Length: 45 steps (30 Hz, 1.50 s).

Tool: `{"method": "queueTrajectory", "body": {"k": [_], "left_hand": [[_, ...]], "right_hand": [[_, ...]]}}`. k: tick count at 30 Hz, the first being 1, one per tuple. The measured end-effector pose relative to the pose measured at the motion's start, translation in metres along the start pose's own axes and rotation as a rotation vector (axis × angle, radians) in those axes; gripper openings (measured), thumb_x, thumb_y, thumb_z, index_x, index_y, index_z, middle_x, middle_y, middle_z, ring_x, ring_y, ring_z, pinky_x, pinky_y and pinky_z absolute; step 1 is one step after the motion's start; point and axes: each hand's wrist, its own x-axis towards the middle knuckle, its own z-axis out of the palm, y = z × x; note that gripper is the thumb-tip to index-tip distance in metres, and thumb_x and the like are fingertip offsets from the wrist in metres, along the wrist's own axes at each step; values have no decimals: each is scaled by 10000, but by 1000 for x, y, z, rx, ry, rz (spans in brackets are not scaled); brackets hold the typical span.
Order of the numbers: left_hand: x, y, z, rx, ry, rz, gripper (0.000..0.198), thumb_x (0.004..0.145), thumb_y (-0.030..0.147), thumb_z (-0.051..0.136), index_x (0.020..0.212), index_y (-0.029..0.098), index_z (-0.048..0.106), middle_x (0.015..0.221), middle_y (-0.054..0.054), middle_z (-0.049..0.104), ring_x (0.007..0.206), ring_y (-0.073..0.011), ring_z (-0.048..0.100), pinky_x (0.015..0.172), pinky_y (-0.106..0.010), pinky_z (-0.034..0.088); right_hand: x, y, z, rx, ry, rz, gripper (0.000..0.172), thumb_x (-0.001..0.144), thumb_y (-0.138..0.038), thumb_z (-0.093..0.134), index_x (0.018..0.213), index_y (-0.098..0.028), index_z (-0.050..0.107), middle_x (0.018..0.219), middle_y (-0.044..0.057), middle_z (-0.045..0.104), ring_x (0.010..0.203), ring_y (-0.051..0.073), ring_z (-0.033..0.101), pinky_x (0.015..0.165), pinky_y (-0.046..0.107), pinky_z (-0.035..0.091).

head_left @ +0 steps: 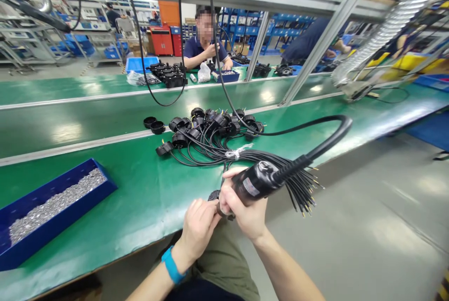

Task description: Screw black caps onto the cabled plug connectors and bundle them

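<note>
My right hand [245, 209] is wrapped round a black corded electric screwdriver [257, 181], its front end pointing down toward my left hand. The fingers of my left hand [199, 226], with a blue band at the wrist, are closed on a small black part [213, 195] at the table's edge; my hands hide most of it. The screwdriver's tip is hidden too. Just beyond lies a bundle of black cables [242, 153], tied with clear plastic, with round black housings [217, 121] at one end and bare wire ends at the other.
A blue bin [105, 181] of small metal pieces lies at left on the green table [140, 207]. Two black caps [154, 125] sit behind the bundle. The screwdriver's cord [342, 128] loops right. A person [196, 50] works across the table, among black parts [170, 74]. Metal posts [312, 53] stand at right.
</note>
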Motion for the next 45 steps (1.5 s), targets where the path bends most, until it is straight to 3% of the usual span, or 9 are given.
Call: {"method": "queueTrajectory", "body": {"k": [7, 12, 18, 26, 33, 38, 41, 45], "left_hand": [[-5, -2, 1, 34, -6, 16, 149, 974, 74, 534, 1060, 163, 618, 840, -84, 693, 752, -204, 581, 670, -342, 407], [-5, -5, 6, -46, 22, -31, 113, 983, 122, 556, 1046, 190, 622, 1014, -110, 729, 806, -198, 614, 693, -353, 445], [-2, -4, 7, -87, 25, -95, 149, 970, 143, 592, 833, 196, 574, 790, -48, 686, 733, -185, 565, 669, -338, 407], [-5, -6, 7, -76, -1, -50, 108, 985, 93, 533, 1004, 186, 586, 923, -84, 682, 787, -201, 555, 690, -350, 398], [-6, -7, 16, -78, 36, -66, 114, 983, 96, 543, 927, 194, 566, 811, -44, 633, 742, -191, 518, 688, -337, 365], [-4, -6, 13, -91, 16, -75, 25, 997, 189, 565, 978, 187, 582, 898, -64, 668, 786, -199, 545, 708, -328, 378], [-2, -5, 8, -111, 8, -56, 72, 984, 242, 604, 1021, 182, 592, 980, -87, 688, 821, -207, 567, 725, -331, 392], [0, -4, 6, -111, 0, -75, 108, 975, 268, 623, 1025, 176, 595, 933, -80, 682, 788, -202, 552, 710, -328, 383]], "right_hand": [[-2, 1, 0, 0, -16, 5, 183, 897, -287, 703, 1027, -209, 599, 612, -65, 545, 453, 86, 478, 459, 245, 445], [-2, 1, 0, -49, -34, -38, 194, 883, -269, 721, 1036, -213, 616, 605, -56, 553, 480, 104, 508, 486, 264, 473], [1, 2, 2, 40, -1, -8, 169, 909, -254, 697, 1031, -220, 585, 582, -80, 537, 415, 86, 483, 437, 237, 437], [-1, 5, -3, -48, -35, -40, 196, 875, -227, 724, 1036, -217, 612, 676, -30, 581, 551, 119, 555, 529, 276, 490], [-1, 8, -4, -34, -57, -48, 172, 919, -207, 682, 1070, -234, 605, 653, -53, 563, 507, 89, 521, 531, 254, 473], [-3, 12, -5, -77, -53, -87, 190, 902, -200, 697, 1069, -233, 613, 672, -42, 576, 532, 96, 537, 552, 262, 484], [-5, 13, -5, -97, -47, -101, 216, 886, -192, 711, 1078, -238, 623, 692, -34, 589, 557, 105, 553, 580, 276, 497], [-4, 12, -3, -108, -36, -99, 222, 881, -176, 711, 1081, -230, 629, 698, -25, 598, 585, 118, 574, 616, 298, 515]]}}
